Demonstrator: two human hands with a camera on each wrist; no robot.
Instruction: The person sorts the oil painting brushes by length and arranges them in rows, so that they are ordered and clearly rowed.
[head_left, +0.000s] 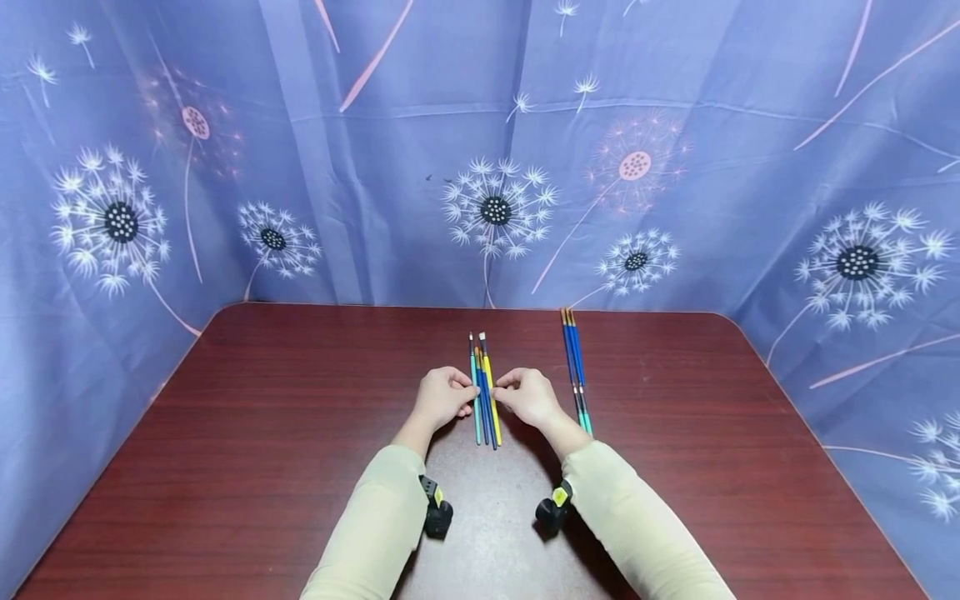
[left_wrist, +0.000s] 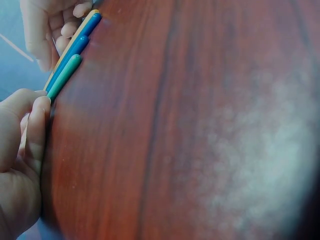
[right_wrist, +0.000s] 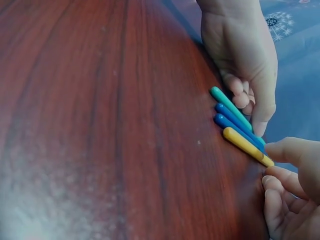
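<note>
Four paintbrushes lie side by side near the middle of the table, bristles toward the back: a teal paintbrush on the left, two blue paintbrushes between, and a yellow paintbrush on the right. My left hand pinches the teal handle between thumb and forefinger from the left side. From the other side, my right hand pinches the yellow handle, thumb above and forefinger below. The blue handles sit between the two hands, their rounded ends pointing toward the front.
To the right, more paintbrushes with blue handles and teal handles lie in a line reaching the back edge of the reddish-brown table. A blue dandelion-print curtain hangs behind and at both sides.
</note>
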